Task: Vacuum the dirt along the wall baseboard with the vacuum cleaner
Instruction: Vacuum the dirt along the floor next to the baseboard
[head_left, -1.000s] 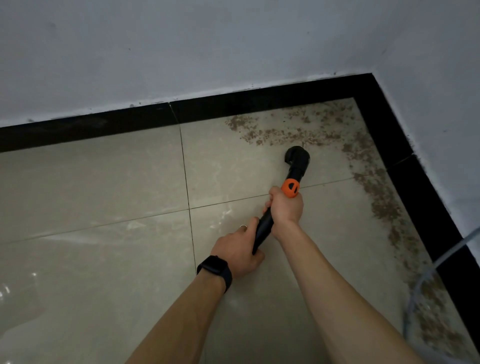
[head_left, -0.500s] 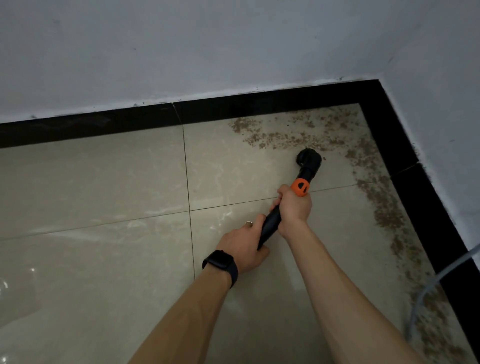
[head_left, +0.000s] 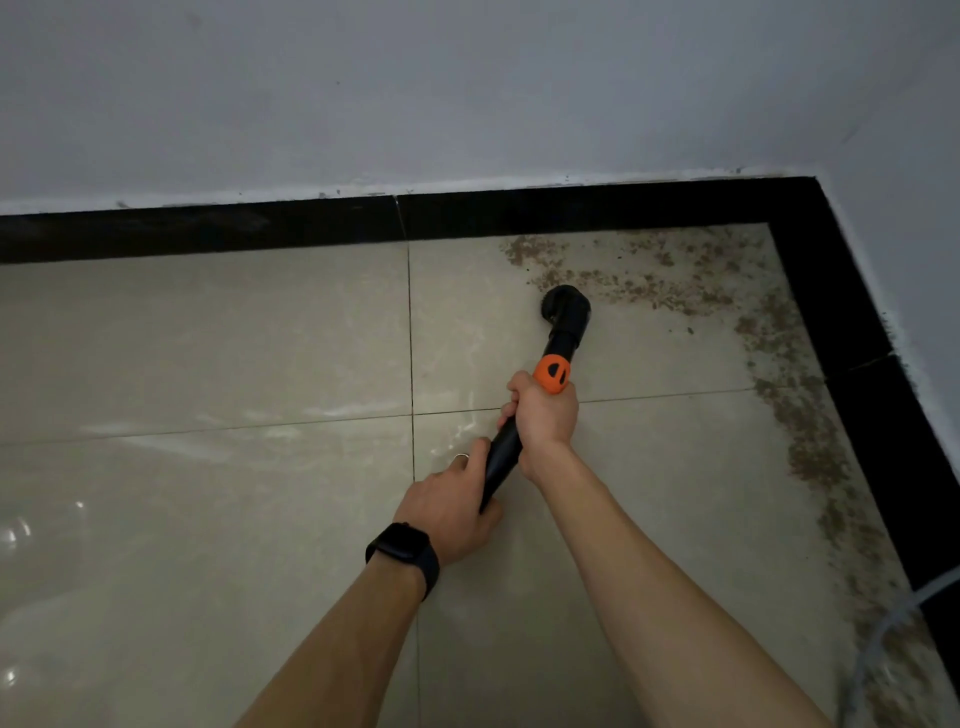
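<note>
- The wand (head_left: 505, 457) is a stiff black tube slanting from my hands down to the floor. It looks like light plastic, so I expect it to steer easily and not flex.
- Its nozzle (head_left: 566, 307) is down at the tiles (head_left: 208, 338), at the near edge of the dirt (head_left: 654, 293) and short of the baseboard (head_left: 597, 210). I can't tell whether it sits flat.
- An orange collar (head_left: 552, 375) sits just on the nozzle side of my right hand. It looks like a joint or catch, so I'd hold behind it, not on it.
- My right hand (head_left: 545, 422) is wrapped round the wand right at the collar, fingers curled tight. This is the guiding grip.
- My left hand (head_left: 451, 512) grips the tube further back, fingers curled round it. I judge it gives the push and steadies the tail.
- The tube looks smooth and could slip or roll in the palm. With my hands set apart I should have good leverage.
- The dirt is a brown crumbly band along the back baseboard, running into the corner and down the right side. Most of it remains.
- The tiles are glossy, so the nozzle should glide.
- There is a watch (head_left: 405, 553) on my left wrist. A pale hose (head_left: 878, 639) curves in at lower right, and I can't tell what it joins.
</note>
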